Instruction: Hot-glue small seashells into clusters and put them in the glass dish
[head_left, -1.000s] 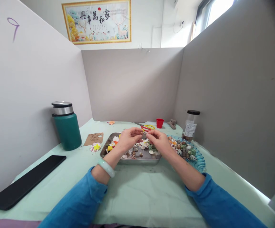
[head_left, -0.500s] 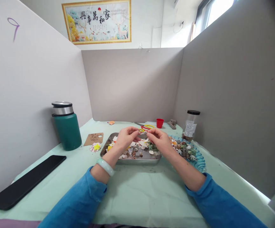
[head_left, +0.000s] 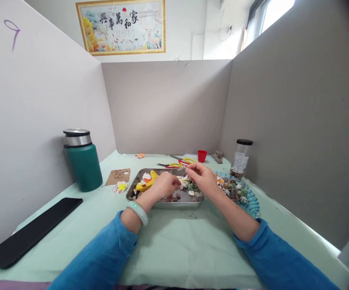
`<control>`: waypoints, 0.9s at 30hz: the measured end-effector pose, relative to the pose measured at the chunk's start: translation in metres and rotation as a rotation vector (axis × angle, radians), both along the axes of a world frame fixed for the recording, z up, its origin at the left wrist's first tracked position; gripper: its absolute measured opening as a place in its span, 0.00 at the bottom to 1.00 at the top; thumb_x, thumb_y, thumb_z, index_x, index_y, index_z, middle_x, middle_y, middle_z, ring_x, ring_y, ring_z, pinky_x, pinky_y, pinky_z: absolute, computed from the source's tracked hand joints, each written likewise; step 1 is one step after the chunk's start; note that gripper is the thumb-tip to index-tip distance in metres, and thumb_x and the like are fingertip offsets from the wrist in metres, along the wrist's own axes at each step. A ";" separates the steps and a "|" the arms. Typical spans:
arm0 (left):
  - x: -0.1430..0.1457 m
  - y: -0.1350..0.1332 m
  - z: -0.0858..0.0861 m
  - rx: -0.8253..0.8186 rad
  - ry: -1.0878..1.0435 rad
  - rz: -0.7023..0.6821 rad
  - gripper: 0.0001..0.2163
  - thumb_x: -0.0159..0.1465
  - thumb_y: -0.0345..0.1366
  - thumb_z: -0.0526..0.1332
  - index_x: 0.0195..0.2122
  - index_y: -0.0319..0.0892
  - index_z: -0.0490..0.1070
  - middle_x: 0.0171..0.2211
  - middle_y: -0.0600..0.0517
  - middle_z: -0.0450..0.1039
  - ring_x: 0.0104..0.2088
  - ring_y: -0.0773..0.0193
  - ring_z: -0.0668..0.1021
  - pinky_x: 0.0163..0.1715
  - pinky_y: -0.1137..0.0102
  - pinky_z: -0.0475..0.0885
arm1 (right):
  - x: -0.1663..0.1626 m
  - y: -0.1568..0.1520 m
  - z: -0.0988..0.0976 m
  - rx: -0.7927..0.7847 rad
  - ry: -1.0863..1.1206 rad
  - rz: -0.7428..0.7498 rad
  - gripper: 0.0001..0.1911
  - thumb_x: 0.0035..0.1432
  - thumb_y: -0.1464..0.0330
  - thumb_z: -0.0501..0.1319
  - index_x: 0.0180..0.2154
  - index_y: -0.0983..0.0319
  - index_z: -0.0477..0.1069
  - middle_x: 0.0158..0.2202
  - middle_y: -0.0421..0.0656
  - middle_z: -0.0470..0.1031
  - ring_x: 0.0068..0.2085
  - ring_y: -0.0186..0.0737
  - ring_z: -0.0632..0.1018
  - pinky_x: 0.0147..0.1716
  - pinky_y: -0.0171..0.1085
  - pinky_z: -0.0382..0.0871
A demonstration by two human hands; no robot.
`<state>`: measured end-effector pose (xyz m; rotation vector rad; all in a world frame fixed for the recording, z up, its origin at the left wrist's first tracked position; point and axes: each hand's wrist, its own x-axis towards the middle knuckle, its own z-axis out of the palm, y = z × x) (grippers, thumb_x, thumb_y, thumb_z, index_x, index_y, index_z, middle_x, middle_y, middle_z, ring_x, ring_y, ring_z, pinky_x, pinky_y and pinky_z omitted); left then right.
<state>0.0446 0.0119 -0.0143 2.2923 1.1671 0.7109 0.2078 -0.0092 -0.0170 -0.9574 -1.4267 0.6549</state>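
1. A small, pale, shell-like piece is held above the far rim of the tray; its exact form is too small to tell.
2. The right of the two hands pinches it, thumb and forefinger close together.
3. The left hand reaches down over the tray, fingers bent and close together; whether they grip anything cannot be told.
4. Below is a rectangular silver metal tray of mixed shells, with a curved yellow plastic tool at its left side.
5. Right of the tray, a blue scalloped plate bears a heap of small shells.
6. Behind the tray lie scissors with red and yellow handles, near a small red cup.
7. Farther left, a dark green bottle with a silver top stands upright on the pale green covered surface.
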 end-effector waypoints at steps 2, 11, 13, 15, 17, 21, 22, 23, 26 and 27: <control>0.002 0.001 0.001 0.059 0.041 0.013 0.10 0.54 0.31 0.58 0.33 0.44 0.78 0.15 0.54 0.72 0.15 0.66 0.72 0.28 0.72 0.68 | 0.000 0.000 0.000 -0.002 0.005 -0.004 0.14 0.47 0.57 0.62 0.28 0.61 0.67 0.20 0.36 0.63 0.22 0.32 0.63 0.23 0.33 0.57; -0.035 -0.009 0.040 0.315 0.405 0.383 0.11 0.51 0.37 0.62 0.35 0.43 0.76 0.36 0.43 0.76 0.38 0.52 0.76 0.39 0.65 0.68 | 0.002 0.001 0.000 -0.004 0.009 -0.013 0.13 0.48 0.58 0.62 0.28 0.61 0.68 0.21 0.37 0.65 0.22 0.31 0.63 0.22 0.32 0.57; -0.042 -0.013 0.045 0.255 0.569 0.428 0.17 0.44 0.38 0.67 0.36 0.41 0.75 0.40 0.40 0.75 0.40 0.48 0.76 0.39 0.63 0.69 | 0.002 0.002 -0.001 -0.010 0.006 -0.023 0.13 0.47 0.58 0.62 0.28 0.61 0.68 0.21 0.37 0.65 0.22 0.31 0.63 0.22 0.32 0.58; -0.046 -0.015 0.046 0.202 0.673 0.449 0.21 0.39 0.37 0.69 0.37 0.40 0.74 0.42 0.38 0.74 0.40 0.47 0.76 0.39 0.62 0.70 | 0.003 0.002 -0.002 -0.015 0.000 -0.031 0.13 0.47 0.58 0.62 0.27 0.61 0.68 0.21 0.37 0.66 0.22 0.31 0.64 0.23 0.33 0.59; -0.046 -0.015 0.044 0.171 0.718 0.461 0.20 0.38 0.35 0.69 0.36 0.41 0.74 0.41 0.38 0.75 0.39 0.47 0.77 0.38 0.62 0.70 | 0.003 0.003 -0.002 -0.012 -0.010 -0.040 0.13 0.47 0.57 0.62 0.27 0.61 0.68 0.22 0.38 0.66 0.22 0.32 0.64 0.23 0.33 0.59; -0.045 -0.011 0.040 0.114 0.787 0.455 0.13 0.42 0.30 0.66 0.32 0.40 0.75 0.38 0.36 0.76 0.39 0.43 0.77 0.36 0.59 0.70 | 0.004 0.004 -0.003 -0.010 -0.005 -0.041 0.14 0.46 0.57 0.62 0.28 0.61 0.68 0.20 0.37 0.65 0.22 0.32 0.63 0.22 0.33 0.58; -0.046 -0.011 0.039 0.108 0.792 0.452 0.12 0.44 0.29 0.65 0.32 0.40 0.75 0.38 0.35 0.76 0.39 0.43 0.77 0.36 0.59 0.70 | 0.004 0.004 -0.003 -0.013 -0.002 -0.041 0.13 0.46 0.57 0.62 0.28 0.61 0.68 0.20 0.37 0.65 0.21 0.31 0.63 0.22 0.33 0.57; -0.047 -0.010 0.039 0.107 0.788 0.453 0.11 0.45 0.29 0.63 0.32 0.40 0.75 0.38 0.35 0.76 0.39 0.43 0.77 0.35 0.59 0.70 | 0.004 0.004 -0.003 -0.017 -0.002 -0.043 0.13 0.46 0.58 0.62 0.27 0.61 0.68 0.20 0.37 0.65 0.21 0.31 0.63 0.21 0.33 0.57; -0.052 -0.010 0.040 0.123 0.745 0.466 0.14 0.49 0.30 0.60 0.38 0.41 0.74 0.40 0.37 0.76 0.40 0.47 0.77 0.36 0.63 0.70 | 0.004 0.004 -0.003 -0.028 -0.008 -0.049 0.12 0.47 0.59 0.61 0.28 0.62 0.68 0.19 0.37 0.64 0.21 0.31 0.63 0.22 0.33 0.57; -0.055 -0.010 0.041 0.122 0.705 0.462 0.15 0.50 0.31 0.59 0.41 0.42 0.73 0.40 0.38 0.76 0.40 0.49 0.77 0.35 0.65 0.69 | 0.004 0.004 -0.003 -0.031 -0.009 -0.051 0.12 0.47 0.59 0.61 0.28 0.62 0.68 0.20 0.37 0.65 0.22 0.32 0.64 0.22 0.33 0.57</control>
